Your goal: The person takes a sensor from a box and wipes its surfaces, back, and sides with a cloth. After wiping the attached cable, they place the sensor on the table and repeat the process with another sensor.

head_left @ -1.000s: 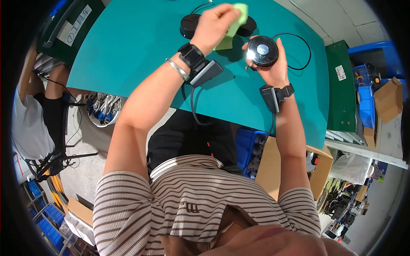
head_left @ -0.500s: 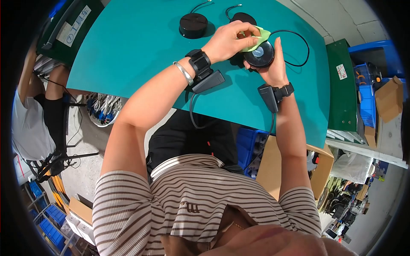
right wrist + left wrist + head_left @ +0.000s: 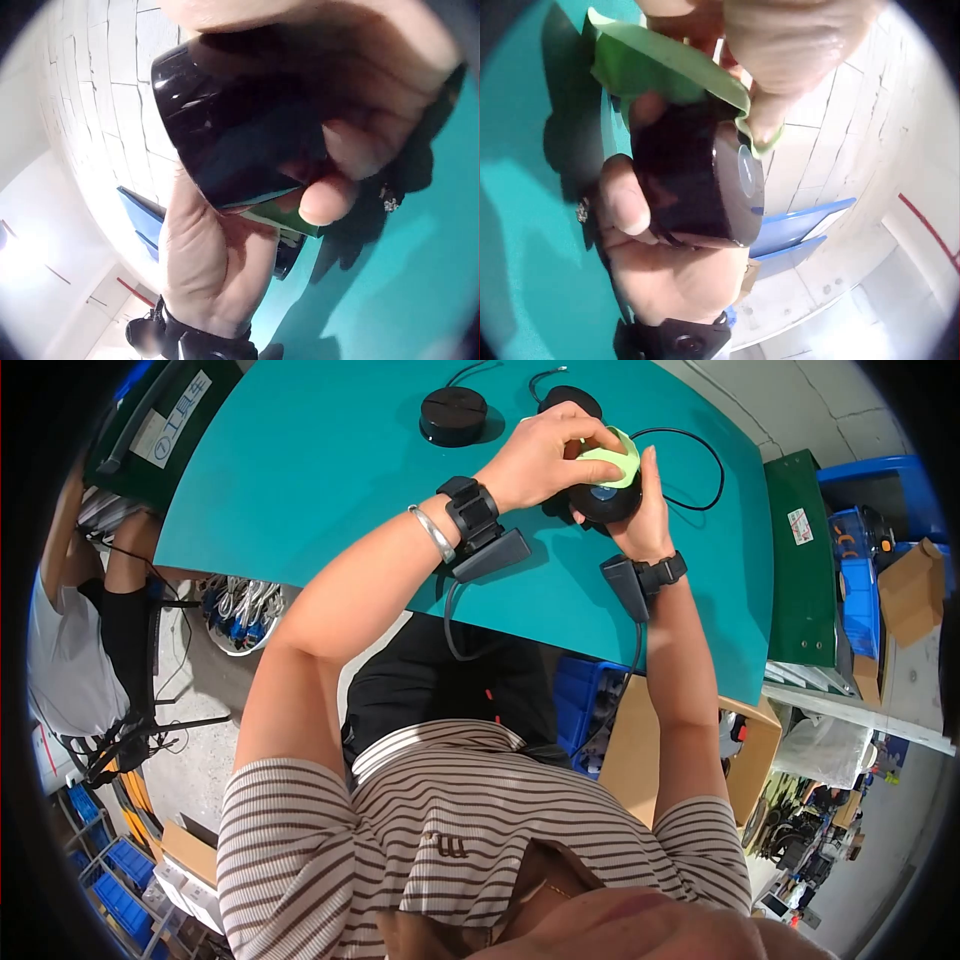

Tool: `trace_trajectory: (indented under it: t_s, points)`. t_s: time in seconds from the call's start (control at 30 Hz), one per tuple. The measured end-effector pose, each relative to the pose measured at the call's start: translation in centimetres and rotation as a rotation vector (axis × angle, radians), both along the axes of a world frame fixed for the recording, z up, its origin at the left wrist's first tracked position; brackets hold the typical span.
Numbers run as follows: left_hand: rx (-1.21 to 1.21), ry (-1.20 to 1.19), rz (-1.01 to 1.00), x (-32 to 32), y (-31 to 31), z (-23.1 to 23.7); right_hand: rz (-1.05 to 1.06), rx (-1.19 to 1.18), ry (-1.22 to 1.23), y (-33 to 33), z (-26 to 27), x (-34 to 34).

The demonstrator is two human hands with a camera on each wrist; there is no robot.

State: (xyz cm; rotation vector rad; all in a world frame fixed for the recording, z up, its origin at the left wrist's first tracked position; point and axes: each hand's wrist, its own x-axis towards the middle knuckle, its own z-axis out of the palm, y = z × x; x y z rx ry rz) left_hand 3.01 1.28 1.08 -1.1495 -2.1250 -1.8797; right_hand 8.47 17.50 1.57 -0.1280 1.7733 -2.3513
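In the head view my right hand point(image 3: 645, 525) holds a black puck-shaped device point(image 3: 605, 508) over the table, its fingers curled round the side. The device has a glossy rim and a small pale round label on its face, seen edge-on in the left wrist view. My left hand point(image 3: 545, 455) pinches a light green cloth point(image 3: 615, 465) between thumb and fingers, laid over the device's far edge and part of its face. In the right wrist view the device's dark side point(image 3: 240, 120) fills the grip, with a bit of green cloth point(image 3: 289, 217) beneath.
A black cable point(image 3: 720, 470) loops on the green table point(image 3: 330, 490) beside the right hand. Two similar black round devices, one at the left point(image 3: 453, 417) and one behind the left hand point(image 3: 570, 400), stand farther back. A green case point(image 3: 800, 560) borders the right side.
My left hand has brought the cloth from the back of the table rightward onto the device, then farther across its face. My right hand keeps holding the device, now tilted a little differently.
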Motion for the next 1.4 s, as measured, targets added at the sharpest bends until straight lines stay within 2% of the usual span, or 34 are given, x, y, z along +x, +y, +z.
trace_trajectory:
  t_s: [0.07, 0.13, 0.2, 0.27, 0.4, 0.47, 0.5, 0.53, 0.6, 0.67, 0.73, 0.8, 0.87, 0.9, 0.93, 1.0, 1.03, 1.1, 1.2, 1.27, 1.33, 1.4]
  points:
    - [-0.031, 0.055, 0.002, 0.0, 0.1, -0.1, -0.083, 0.035, -0.012, 0.0, 0.0, 0.3]
    - [0.001, -0.109, -0.011, -0.7, 0.2, -0.4, 0.086, 0.074, -0.002, 0.8, -0.5, 0.0]
    - [0.022, -0.149, -0.020, -0.2, 0.2, 0.0, 0.098, 0.051, 0.007, 0.6, -0.5, -0.1]
    - [-0.001, 0.024, 0.017, 0.5, 0.2, 0.3, -0.045, 0.035, 0.043, 0.0, -0.1, 0.2]
    - [0.009, 0.136, 0.022, 0.2, 0.3, -0.1, -0.128, 0.069, -0.032, -0.5, 0.3, 0.4]
    - [0.013, 0.059, 0.045, -0.4, 0.5, -0.4, 0.012, 0.143, 0.033, 0.4, -0.5, 0.1]
    - [0.020, -0.049, 0.025, -0.5, 0.3, -0.4, 0.026, 0.144, 0.014, 0.6, -0.7, 0.0]
    - [0.020, -0.046, 0.024, -0.6, 0.2, -0.4, 0.025, 0.143, 0.017, 0.6, -0.8, -0.1]
    - [0.030, -0.376, -0.047, -0.4, -0.1, 0.1, 0.050, 0.124, 0.026, 0.7, -0.6, -0.1]
    - [0.016, -0.333, -0.062, -0.6, -0.3, 0.0, 0.048, 0.118, 0.039, 0.6, -0.5, 0.1]
    - [-0.016, 0.062, -0.036, -0.5, -0.4, 0.0, 0.050, 0.107, 0.054, 0.2, -0.3, 0.3]
    - [-0.025, 0.091, -0.016, -0.7, -0.3, -0.1, -0.070, 0.131, 0.021, -0.6, 0.2, 0.5]
    - [-0.038, 0.141, 0.016, -0.7, -0.1, -0.2, -0.015, 0.158, 0.035, 0.6, -0.5, 0.1]
    - [-0.001, -0.071, -0.036, -0.7, 0.0, -0.3, 0.050, 0.129, 0.034, 0.9, -0.6, 0.0]
    - [-0.003, -0.071, -0.037, -0.7, -0.1, -0.4, 0.114, 0.099, 0.034, 1.1, -0.7, -0.1]
    - [-0.058, -0.112, 0.002, -0.4, -0.1, -0.1, 0.071, 0.075, 0.016, 0.8, -0.6, -0.1]
    - [-0.085, 0.008, 0.013, -0.3, -0.2, 0.0, 0.019, 0.059, -0.001, 0.6, -0.3, 0.1]
    - [-0.100, 0.071, 0.031, 0.4, 0.0, 0.5, -0.054, 0.053, -0.022, 0.3, 0.0, 0.3]
    - [-0.114, 0.125, 0.080, 0.4, 0.1, 0.3, -0.011, 0.117, -0.028, 0.7, -0.4, 0.2]
    - [-0.088, -0.079, 0.055, -0.1, 0.3, 0.0, 0.018, 0.112, -0.029, 0.6, -0.4, 0.2]
    - [-0.030, -0.076, 0.039, -0.5, 0.3, -0.3, 0.018, 0.087, -0.016, 0.5, -0.3, 0.1]
    - [-0.002, -0.276, -0.014, -0.6, 0.0, -0.2, 0.006, 0.069, -0.010, 0.7, -0.3, 0.0]
